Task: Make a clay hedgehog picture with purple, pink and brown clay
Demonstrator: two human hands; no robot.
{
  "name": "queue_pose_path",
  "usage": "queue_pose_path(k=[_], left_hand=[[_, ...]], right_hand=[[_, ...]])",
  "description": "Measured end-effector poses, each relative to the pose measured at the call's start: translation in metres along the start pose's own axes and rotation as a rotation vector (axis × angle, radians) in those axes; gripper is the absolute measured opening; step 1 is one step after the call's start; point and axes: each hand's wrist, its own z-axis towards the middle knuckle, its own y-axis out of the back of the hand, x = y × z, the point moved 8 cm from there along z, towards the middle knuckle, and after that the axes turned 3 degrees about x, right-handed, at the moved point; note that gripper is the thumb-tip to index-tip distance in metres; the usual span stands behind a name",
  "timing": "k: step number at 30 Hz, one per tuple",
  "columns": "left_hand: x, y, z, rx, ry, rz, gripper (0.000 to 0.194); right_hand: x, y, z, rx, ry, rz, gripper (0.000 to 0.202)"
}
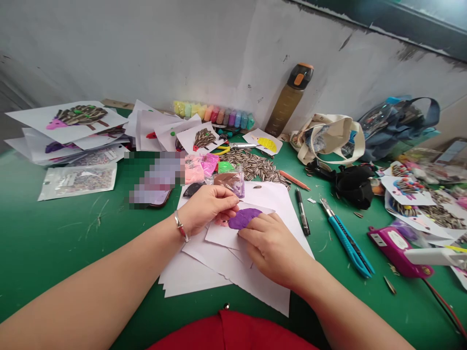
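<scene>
A small white card (222, 236) with a flat purple clay shape (243, 218) lies on several larger sheets of white paper (197, 272). A bit of pink clay (221, 222) joins the shape's left end, partly covered by my fingers. My left hand (211, 206) is pinched together just above that end; whatever sits between its fingertips is too small to name. With fingers bent and closed, my right hand (272, 243) grips the card's right side and touches the purple clay. Its thumb is largely hidden.
Striped sunflower seeds (251, 163) are heaped behind the paper, beside clay packets (229, 181). A pen (302, 212), a blue utility knife (346, 238) and a magenta device (399, 251) lie rightward. Finished seed pictures (82, 116) are stacked left; a bottle (290, 99) stands behind.
</scene>
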Motion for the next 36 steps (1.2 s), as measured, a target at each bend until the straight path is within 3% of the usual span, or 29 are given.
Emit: queue_pose_path(k=[4,10,14,18,23,29,36], left_hand=[[0.001,0.001,0.000,-0.003,0.001,-0.010,0.015],[0.002,0.000,-0.001,0.003,0.000,-0.008,0.019],[0.001,0.001,-0.001,0.002,-0.001,-0.002,0.019],[0.000,0.000,-0.001,0.004,0.003,0.004,0.018],[0.001,0.001,-0.001,-0.002,0.018,-0.001,0.017],[0.002,0.000,0.000,0.000,0.014,0.017,0.019],[0.002,0.000,0.001,0.000,0.004,0.043,0.019]], right_hand=[[0.000,0.002,-0.002,-0.006,0.015,0.015,0.018],[-0.011,0.011,-0.004,-0.113,0.001,0.123,0.029],[-0.004,0.005,-0.003,-0.082,0.075,0.058,0.029],[-0.004,0.000,-0.001,-0.044,0.054,-0.032,0.026],[-0.011,0.000,0.000,-0.029,0.025,0.039,0.027],[-0.020,0.008,-0.003,-0.122,-0.016,0.098,0.029],[-0.007,0.003,-0.001,-0.053,0.021,0.007,0.025]])
